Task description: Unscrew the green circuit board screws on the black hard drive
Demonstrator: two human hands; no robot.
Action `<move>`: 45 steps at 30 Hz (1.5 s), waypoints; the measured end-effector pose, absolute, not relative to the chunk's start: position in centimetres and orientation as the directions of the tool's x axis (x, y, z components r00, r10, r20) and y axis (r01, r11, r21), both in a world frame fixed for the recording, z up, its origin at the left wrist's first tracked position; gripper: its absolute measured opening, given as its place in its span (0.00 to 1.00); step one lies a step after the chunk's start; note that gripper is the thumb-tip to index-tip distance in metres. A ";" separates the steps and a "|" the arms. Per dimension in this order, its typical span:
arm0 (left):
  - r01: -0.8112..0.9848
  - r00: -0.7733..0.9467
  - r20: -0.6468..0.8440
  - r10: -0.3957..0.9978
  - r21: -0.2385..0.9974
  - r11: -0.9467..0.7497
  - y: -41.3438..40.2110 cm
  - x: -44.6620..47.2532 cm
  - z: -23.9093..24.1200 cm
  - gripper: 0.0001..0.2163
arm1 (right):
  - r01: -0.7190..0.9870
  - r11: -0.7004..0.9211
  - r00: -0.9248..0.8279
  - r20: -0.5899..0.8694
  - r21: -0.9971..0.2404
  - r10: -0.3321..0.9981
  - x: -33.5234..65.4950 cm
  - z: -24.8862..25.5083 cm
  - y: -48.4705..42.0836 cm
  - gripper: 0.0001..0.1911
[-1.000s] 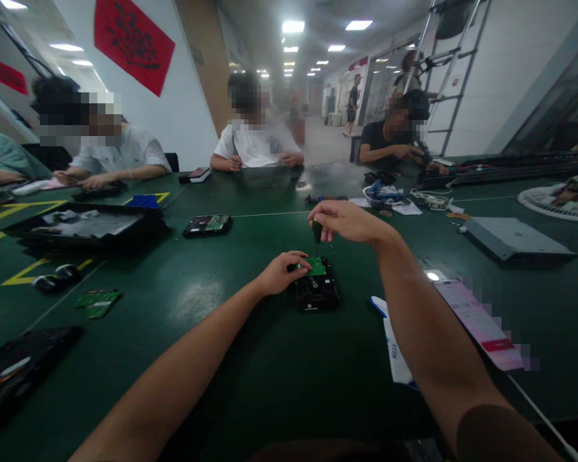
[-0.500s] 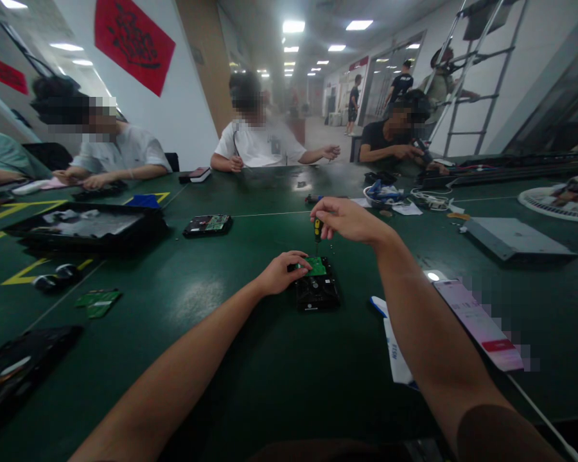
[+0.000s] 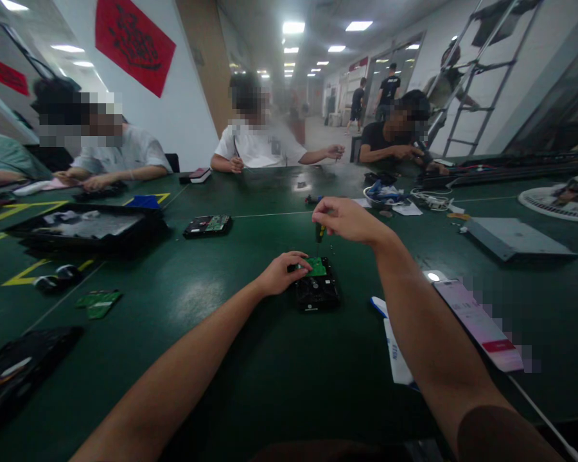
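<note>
A black hard drive (image 3: 318, 296) lies flat on the green table in front of me, with a green circuit board (image 3: 320, 265) on its far half. My left hand (image 3: 283, 274) grips the drive at its left side, the fingertips resting over the board. Above the far edge of the drive, my right hand (image 3: 347, 219) pinches the handle of a small black and yellow screwdriver (image 3: 320, 232). It stands nearly upright, its thin shaft pointing down at the board's far edge; whether the tip sits in a screw is too small to tell. Tiny screws (image 3: 332, 248) lie just beyond the drive.
Another hard drive (image 3: 207, 226) and a black tray (image 3: 84, 228) lie at left. Nearer are a loose green circuit board (image 3: 99, 301) and a black device (image 3: 19, 372). To my right are a phone (image 3: 479, 324), a white-blue packet (image 3: 395, 353) and a grey metal box (image 3: 520, 239). Several people sit opposite.
The screwdriver handle has turned slightly between my right fingers, its yellow marks now facing differently. My left hand and the drive stay put. In the background, walking people have shifted.
</note>
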State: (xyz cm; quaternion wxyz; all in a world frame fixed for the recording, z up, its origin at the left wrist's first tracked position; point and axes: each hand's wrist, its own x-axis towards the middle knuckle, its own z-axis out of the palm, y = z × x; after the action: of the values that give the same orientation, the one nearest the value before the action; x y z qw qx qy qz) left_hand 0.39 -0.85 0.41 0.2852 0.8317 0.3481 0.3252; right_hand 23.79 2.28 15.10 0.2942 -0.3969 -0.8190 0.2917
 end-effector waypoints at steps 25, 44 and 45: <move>0.383 0.540 0.352 0.764 0.706 -0.595 -1.0 0.6 0.7 0.07 | 0.493 0.522 -0.509 0.257 -0.696 0.822 24.1 15.3 2.2 0.12; 0.381 0.550 0.340 0.763 0.711 -0.591 -0.8 0.4 0.4 0.08 | 0.526 0.511 -0.477 0.261 -0.680 0.839 24.1 15.2 2.4 0.12; 0.379 0.552 0.342 0.761 0.710 -0.594 -0.8 0.4 0.5 0.08 | 0.521 0.506 -0.482 0.252 -0.687 0.839 24.1 15.2 2.3 0.13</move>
State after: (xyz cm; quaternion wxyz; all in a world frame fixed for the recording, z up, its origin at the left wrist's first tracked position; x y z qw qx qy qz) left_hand 0.42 -0.77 0.46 0.2923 0.8309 0.3429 0.3266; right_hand 24.13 2.35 15.22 0.2929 -0.4163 -0.8168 0.2715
